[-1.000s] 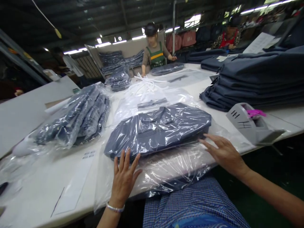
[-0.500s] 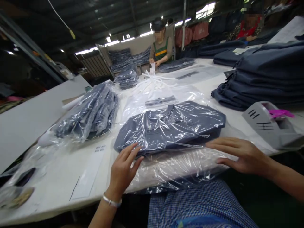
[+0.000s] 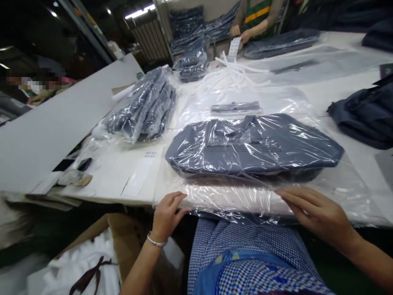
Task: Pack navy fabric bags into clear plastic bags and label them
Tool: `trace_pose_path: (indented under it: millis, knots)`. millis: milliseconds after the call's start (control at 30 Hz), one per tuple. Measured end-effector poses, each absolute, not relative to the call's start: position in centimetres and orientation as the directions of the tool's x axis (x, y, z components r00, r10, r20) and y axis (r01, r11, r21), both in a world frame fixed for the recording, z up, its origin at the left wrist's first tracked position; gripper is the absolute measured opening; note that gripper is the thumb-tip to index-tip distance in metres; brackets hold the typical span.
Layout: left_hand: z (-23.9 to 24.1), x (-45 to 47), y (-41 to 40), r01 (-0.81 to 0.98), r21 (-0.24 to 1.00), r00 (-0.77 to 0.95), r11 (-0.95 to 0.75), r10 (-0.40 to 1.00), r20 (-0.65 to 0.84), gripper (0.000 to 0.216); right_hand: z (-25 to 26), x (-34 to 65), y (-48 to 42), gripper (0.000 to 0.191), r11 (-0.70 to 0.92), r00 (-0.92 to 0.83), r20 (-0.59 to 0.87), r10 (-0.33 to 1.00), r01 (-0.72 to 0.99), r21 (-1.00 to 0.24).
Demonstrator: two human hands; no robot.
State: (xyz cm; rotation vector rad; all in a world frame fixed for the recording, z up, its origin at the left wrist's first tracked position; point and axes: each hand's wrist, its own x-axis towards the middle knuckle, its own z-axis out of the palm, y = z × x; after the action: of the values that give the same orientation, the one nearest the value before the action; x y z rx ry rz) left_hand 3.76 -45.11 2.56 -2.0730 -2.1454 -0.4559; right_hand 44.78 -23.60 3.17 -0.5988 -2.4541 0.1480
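You're at a long white matte table (image 3: 116,172) in a dim factory hall w/ strip lights (image 3: 139,12), a big flat grey board (image 3: 46,131) along its left side and a brown cardboard box (image 3: 123,233) of white cloth below. Centre, near the front edge, lies the folded slate-blue garment in a glossy, crinkled clear plastic bag (image 3: 254,147), w/ a slanting stack of similar bagged garments (image 3: 144,108) to its left. Your right hand (image 3: 316,213) lies flat, fingers spread on the bag's loose flap (image 3: 233,200); your left hand (image 3: 167,215) curls at the flap's corner, can't tell if it's pinching.
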Motion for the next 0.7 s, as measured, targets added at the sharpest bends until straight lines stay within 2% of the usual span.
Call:
trace_pose_path:
  millis: [100, 200, 333, 533, 700]
  knots:
    - [2.0, 5.1, -46.9, 0.986, 0.055, 0.139, -0.157, 0.96, 0.243, 0.051, 6.2, 41.2, -21.8, 0.054, 0.918, -0.717, 0.58, 0.386, 0.359, -0.168]
    - [0.9, 5.4, -47.2, 0.991, 0.038, 0.108, -0.127, 0.938, 0.33, 0.034, 7.6, 36.3, -20.1, 0.064, 0.937, -0.787, 0.513, 0.343, 0.322, -0.132]
    - [0.7, 4.7, -47.1, 0.99, 0.064, 0.092, -0.123, 0.93, 0.356, 0.029, 5.5, 30.6, -19.3, 0.077, 0.966, -0.866, 0.43, 0.257, 0.24, -0.093]
    - [1.5, 4.9, -48.9, 0.982, 0.106, 0.113, -0.156, 0.936, 0.333, 0.027, -0.4, 27.6, -17.0, 0.069, 0.934, -0.84, 0.413, 0.351, 0.346, -0.091]
    - [1.8, 5.4, -49.2, 0.968, 0.081, 0.202, -0.237, 0.93, 0.306, 0.027, 1.3, 29.2, -19.7, 0.072, 0.909, -0.828, 0.384, 0.408, 0.409, -0.086]
